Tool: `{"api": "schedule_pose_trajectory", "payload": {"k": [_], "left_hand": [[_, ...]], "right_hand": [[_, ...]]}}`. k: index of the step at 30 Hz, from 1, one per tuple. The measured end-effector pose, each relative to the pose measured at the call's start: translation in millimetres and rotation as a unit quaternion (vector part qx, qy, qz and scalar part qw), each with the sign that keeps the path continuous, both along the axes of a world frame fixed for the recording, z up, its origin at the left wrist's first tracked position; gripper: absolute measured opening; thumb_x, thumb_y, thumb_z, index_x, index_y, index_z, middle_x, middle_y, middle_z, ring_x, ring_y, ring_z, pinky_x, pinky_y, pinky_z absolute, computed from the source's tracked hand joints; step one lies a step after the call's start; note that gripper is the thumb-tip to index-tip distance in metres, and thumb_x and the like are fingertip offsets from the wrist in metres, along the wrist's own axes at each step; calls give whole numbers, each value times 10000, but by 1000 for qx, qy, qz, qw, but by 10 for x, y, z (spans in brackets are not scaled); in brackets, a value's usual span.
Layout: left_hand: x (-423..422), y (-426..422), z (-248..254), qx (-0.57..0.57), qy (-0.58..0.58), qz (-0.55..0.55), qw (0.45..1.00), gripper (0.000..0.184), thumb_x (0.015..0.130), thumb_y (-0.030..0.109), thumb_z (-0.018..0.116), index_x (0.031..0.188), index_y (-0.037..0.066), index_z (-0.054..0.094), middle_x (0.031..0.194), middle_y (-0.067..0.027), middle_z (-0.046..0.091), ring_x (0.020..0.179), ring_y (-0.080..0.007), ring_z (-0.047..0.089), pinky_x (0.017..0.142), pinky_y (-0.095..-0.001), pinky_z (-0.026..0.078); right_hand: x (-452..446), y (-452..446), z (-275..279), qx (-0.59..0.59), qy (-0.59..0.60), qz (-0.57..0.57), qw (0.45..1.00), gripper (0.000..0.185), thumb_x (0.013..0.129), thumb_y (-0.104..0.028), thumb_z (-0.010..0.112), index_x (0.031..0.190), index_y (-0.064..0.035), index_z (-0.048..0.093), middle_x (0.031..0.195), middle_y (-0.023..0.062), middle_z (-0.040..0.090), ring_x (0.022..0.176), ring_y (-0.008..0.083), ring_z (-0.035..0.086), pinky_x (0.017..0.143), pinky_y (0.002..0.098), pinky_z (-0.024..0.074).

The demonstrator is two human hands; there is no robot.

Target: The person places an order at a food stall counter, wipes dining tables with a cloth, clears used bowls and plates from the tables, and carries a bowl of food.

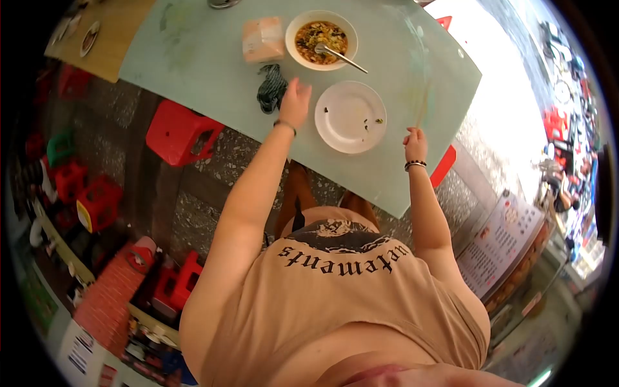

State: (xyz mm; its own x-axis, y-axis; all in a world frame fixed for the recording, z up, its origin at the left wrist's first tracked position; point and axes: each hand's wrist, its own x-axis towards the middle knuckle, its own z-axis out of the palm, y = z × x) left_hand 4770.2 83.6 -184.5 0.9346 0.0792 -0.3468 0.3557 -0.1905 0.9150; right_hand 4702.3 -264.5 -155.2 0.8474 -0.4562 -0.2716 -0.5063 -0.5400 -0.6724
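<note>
My left hand (pixel 295 103) is over the table beside a dark patterned cloth-like bundle (pixel 272 89); its fingers look loosely apart, slightly blurred, with nothing visible in them. My right hand (pixel 415 143) is closed around a pair of thin chopsticks (pixel 423 108) pointing away from me, near the table's right edge. Between my hands lies a white plate (pixel 348 122) with a few small food scraps. Beyond it stands a white bowl of soup (pixel 320 44) with a metal spoon (pixel 342 57) leaning over its rim. A pack of tissues (pixel 262 39) sits left of the bowl.
The pale green table (pixel 213 58) has its near edge just in front of my body. A red stool (pixel 184 133) stands at its left, and another red seat (pixel 443 166) shows at the right. A printed menu board (pixel 500 242) is at the lower right.
</note>
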Motion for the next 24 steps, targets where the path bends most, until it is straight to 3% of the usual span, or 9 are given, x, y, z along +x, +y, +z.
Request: {"api": "schedule_pose_trajectory", "payload": {"k": [1, 3, 4, 6, 12, 16, 21, 23, 24], "left_hand": [[233, -13, -1, -3, 0, -13, 1000, 547, 881, 273, 540, 1315, 14, 330, 1113, -166, 526, 1021, -297, 538, 838, -399, 453], [597, -115, 28, -347, 87, 143, 923, 489, 914, 200, 474, 1333, 50, 272, 1210, -148, 456, 1063, -303, 521, 863, -424, 463], [690, -124, 26, -349, 92, 130, 923, 489, 914, 200, 474, 1333, 50, 272, 1210, -148, 456, 1063, -303, 521, 863, -424, 463], [817, -103, 38, -432, 94, 151, 884, 422, 927, 113, 398, 1322, 84, 252, 1254, -130, 408, 1073, -287, 517, 857, -425, 492], [943, -6, 95, -347, 82, 137, 924, 294, 892, 29, 360, 1183, 53, 333, 1142, -165, 489, 925, -270, 598, 693, -370, 572], [932, 125, 149, -287, 108, 133, 943, 342, 862, 23, 405, 1203, 32, 384, 1158, -142, 512, 1011, -303, 558, 796, -441, 519], [806, 520, 269, -301, 98, 57, 947, 406, 842, 38, 432, 1248, 30, 410, 1194, -144, 512, 1082, -272, 524, 883, -432, 464], [667, 533, 579, -290, 109, 19, 951, 448, 860, 31, 413, 1298, 54, 324, 1259, -153, 442, 1139, -290, 474, 925, -450, 436], [555, 543, 690, -273, 119, 16, 955, 452, 871, 35, 395, 1314, 50, 301, 1291, -147, 413, 1169, -286, 448, 940, -447, 425]], "right_hand": [[-77, -117, -96, 46, -37, -64, 996, 255, 907, -237, 422, 933, -38, 579, 554, 15, 505, 496, 102, 474, 475, 246, 381], [-362, -187, 12, 52, -23, -147, 988, 251, 906, -236, 429, 935, -35, 576, 554, 11, 497, 488, 92, 459, 464, 229, 372], [-525, -213, 69, 62, -9, -217, 974, 247, 905, -234, 437, 937, -31, 574, 555, 6, 489, 480, 83, 445, 453, 213, 362], [-747, -290, 110, 65, -30, -235, 969, 239, 904, -229, 442, 937, -31, 572, 559, 6, 491, 474, 82, 440, 444, 211, 358], [-844, -364, 130, 125, -93, -261, 953, 240, 912, -250, 466, 937, -36, 569, 565, 9, 495, 460, 75, 429, 422, 206, 344], [-835, -519, -52, 150, -100, -294, 939, 259, 915, -264, 470, 944, -34, 585, 565, 4, 501, 468, 75, 438, 430, 210, 346], [-760, -1244, -433, 65, -60, -353, 931, 299, 906, -282, 490, 979, -23, 619, 600, 16, 551, 524, 90, 514, 477, 257, 414], [-811, -1669, -837, -47, 49, -271, 960, 268, 888, -255, 477, 983, -35, 597, 720, 112, 622, 616, 210, 615, 573, 354, 474], [-762, -1802, -1029, -1, 78, -245, 966, 254, 876, -242, 478, 991, -44, 588, 783, 148, 634, 725, 263, 636, 659, 393, 485]]}}
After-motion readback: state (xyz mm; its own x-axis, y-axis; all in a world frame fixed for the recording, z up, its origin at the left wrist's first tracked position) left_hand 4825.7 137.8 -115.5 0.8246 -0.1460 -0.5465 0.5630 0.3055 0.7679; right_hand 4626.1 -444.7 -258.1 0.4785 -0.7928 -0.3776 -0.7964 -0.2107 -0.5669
